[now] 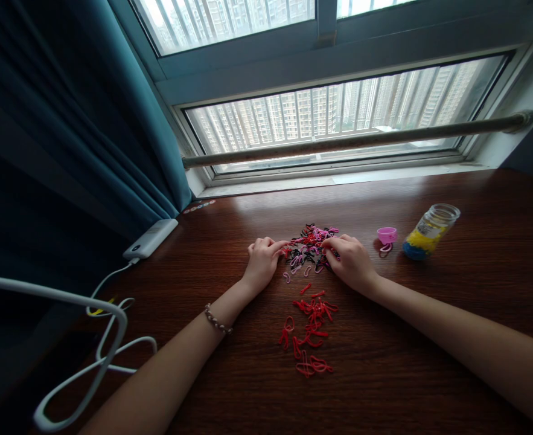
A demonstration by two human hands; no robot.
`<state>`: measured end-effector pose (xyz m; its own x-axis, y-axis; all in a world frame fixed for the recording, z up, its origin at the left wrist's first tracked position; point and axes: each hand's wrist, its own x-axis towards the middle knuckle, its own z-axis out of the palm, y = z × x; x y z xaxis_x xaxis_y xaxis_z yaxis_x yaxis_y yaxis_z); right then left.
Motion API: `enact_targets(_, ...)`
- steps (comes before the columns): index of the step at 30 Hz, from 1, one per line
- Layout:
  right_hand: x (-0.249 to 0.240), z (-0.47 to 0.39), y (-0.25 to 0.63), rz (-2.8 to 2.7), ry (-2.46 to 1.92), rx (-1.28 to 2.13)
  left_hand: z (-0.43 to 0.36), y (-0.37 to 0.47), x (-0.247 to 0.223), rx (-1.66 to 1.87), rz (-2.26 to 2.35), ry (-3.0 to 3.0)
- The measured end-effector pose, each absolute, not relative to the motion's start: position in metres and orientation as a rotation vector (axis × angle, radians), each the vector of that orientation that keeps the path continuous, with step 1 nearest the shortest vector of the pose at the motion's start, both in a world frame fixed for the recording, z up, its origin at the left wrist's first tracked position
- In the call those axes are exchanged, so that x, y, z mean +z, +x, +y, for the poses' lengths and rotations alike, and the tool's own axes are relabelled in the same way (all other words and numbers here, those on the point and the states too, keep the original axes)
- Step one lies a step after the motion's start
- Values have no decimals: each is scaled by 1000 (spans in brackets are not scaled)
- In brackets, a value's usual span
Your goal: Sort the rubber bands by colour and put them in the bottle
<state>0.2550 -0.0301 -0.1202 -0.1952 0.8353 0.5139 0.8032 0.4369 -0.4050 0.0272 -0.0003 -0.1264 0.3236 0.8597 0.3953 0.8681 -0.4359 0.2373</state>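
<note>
A mixed pile of small elastic bands [309, 244], pink, red and black, lies on the table between my hands. My left hand [263, 261] reaches into its left side, index finger stretched out and touching red bands at the edge. At the right side, my right hand [348, 260] has its thumb and index finger bent down among the bands. What lies between those fingertips is too small to make out. Closer to me, a separate loose group of red bands [315, 314] is spread on the wood.
Right of the pile are a small pink cup [387, 234] with a band by it and a tilted-looking glass jar [429, 232] holding yellow and blue pieces. A white power bank [151, 238] with a white cable [121, 326] lies left, by the blue curtain [157, 151]. The window is behind.
</note>
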Motion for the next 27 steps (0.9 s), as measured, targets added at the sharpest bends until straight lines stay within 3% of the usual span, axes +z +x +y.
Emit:
enact_targets(14, -122, -26, 257, -1884, -1398, 215, -5, 26, -115, -707, -1288, -2506)
enact_targets(27, -120, -28, 257, -1928, -1466, 160, 2, 20, -117, -1178, -1544, -2419)
